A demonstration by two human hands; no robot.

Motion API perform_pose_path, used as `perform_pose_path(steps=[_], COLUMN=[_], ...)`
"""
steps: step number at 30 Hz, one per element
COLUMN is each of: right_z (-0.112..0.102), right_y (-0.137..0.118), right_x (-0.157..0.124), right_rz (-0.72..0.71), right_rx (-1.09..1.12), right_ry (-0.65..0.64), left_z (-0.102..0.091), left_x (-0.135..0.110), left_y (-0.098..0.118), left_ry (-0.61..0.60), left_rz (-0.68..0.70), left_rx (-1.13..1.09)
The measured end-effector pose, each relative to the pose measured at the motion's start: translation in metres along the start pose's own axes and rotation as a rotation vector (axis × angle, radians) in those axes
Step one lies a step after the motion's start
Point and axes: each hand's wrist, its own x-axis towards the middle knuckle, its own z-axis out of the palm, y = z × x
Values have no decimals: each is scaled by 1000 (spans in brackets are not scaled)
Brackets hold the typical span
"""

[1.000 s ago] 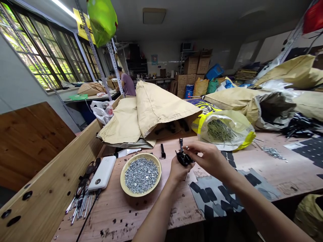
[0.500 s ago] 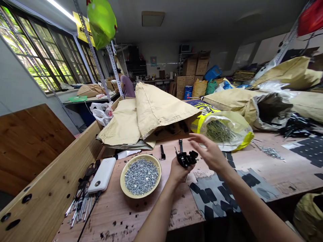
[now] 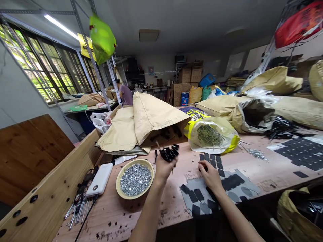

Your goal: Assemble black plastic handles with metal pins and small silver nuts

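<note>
My left hand (image 3: 163, 168) is raised over the wooden bench (image 3: 267, 168), closed round a bunch of small black plastic parts (image 3: 169, 153) with a thin metal pin sticking up from them. My right hand (image 3: 210, 173) rests low on a grey sheet of black adhesive pads (image 3: 222, 188), its fingertips pressed down on a pad near the sheet's far edge. A yellow bowl (image 3: 135, 179) full of small silver nuts stands just left of my left wrist.
Brown paper sacks (image 3: 151, 116) lie open behind my hands, one spilling black parts. A clear bag of screws (image 3: 212, 136) sits at centre right. A white power bank (image 3: 99, 174), glasses and metal rods lie left. Another person (image 3: 125, 94) works far back.
My right hand left the black parts and dropped onto the pad sheet. My left hand lifted the parts slightly up and to the left. The view tilted a little.
</note>
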Motion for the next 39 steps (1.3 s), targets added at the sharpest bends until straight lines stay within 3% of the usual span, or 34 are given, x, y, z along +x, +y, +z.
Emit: perform_pose_path(steps=[3, 6, 10, 13, 16, 18, 20, 21, 24, 28, 32, 35, 39], right_z=[-1, -1, -2, -3, -3, -2, -2, -2, -1, -2, -3, -4, -5], right_y=[4, 6, 4, 2, 1, 1, 1, 1, 1, 1, 0, -2, -4], right_x=[1, 0, -1, -1, -1, -1, -1, -1, -1, -1, -1, 0, 0], right_rz=[-14, -27, -28, -28, -28, -26, -25, -25, -25, -15, -7, -1, 7], right_rx=[-16, -33, -40, -41, -41, -40, -37, -36, -36, -32, -21, -19, -19], right_ry=[-7, -11, -15, -14, -13, -8, -6, -7, -15, -16, -27, -18, -19], left_z=[9, 18, 27, 30, 32, 34, 35, 36, 37, 41, 45, 47, 47], left_x=[-12, -28, -46, -57, -68, -74, -78, -80, -85, -90, -94, -95, -97], left_y=[9, 13, 18, 25, 31, 34, 36, 36, 39, 43, 45, 41, 36], left_ry=[-98, -38, -119, -24, -120, -90, -14, -35, -236, -63, -218, -70, -180], left_rz=[-49, -54, -77, -95, -128, -109, -65, -43, -26, 28, 59, 9, -12], left_rx=[6, 9, -7, -1, 0, -3, 38, 65, 130, 143, 170, 146, 99])
